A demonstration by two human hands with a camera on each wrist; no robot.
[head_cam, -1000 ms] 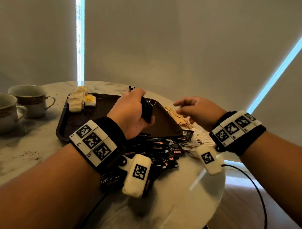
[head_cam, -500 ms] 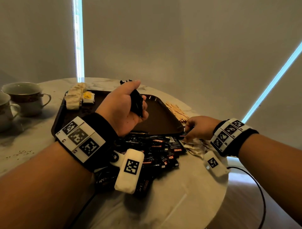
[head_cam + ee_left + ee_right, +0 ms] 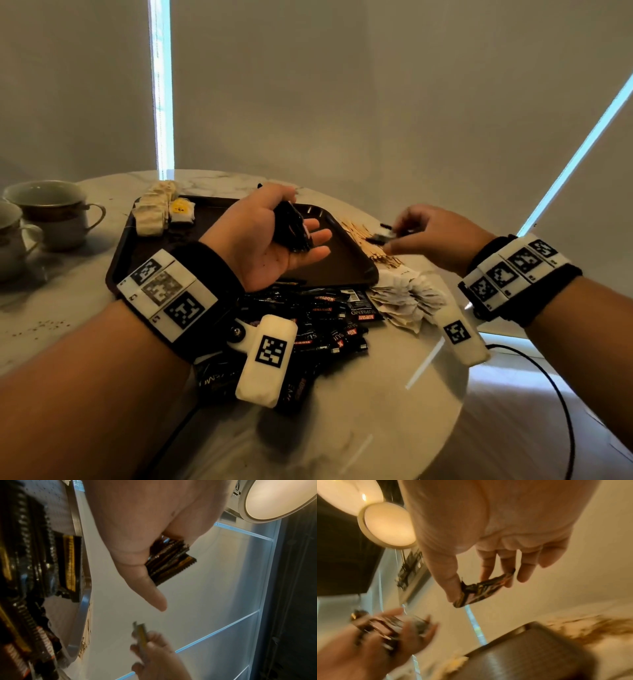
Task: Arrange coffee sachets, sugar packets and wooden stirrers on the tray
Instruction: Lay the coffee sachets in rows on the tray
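My left hand (image 3: 303,222) is held palm-up over the dark brown tray (image 3: 346,270). It holds a stack of black coffee sachets (image 3: 291,226) between thumb and loosened fingers; the left wrist view shows the stack (image 3: 169,559) behind the thumb. My right hand (image 3: 394,233) hovers over the wooden stirrers (image 3: 363,240) beside the tray's right rim. It pinches one black sachet (image 3: 481,591) between thumb and fingertips. More coffee sachets (image 3: 329,318) lie piled on the table in front of the tray, with white sugar packets (image 3: 404,298) to their right.
Tea bags (image 3: 154,212) lie in a row at the tray's far left corner. Two cups (image 3: 51,209) stand on the round marble table (image 3: 359,394) to the left. The table edge runs close on the right, and a cable (image 3: 561,404) hangs from my right wrist.
My right hand dipped to the pile and has now risen with one sachet, moving toward the left hand. My left hand has turned palm-up and loosened its fingers around the stack.
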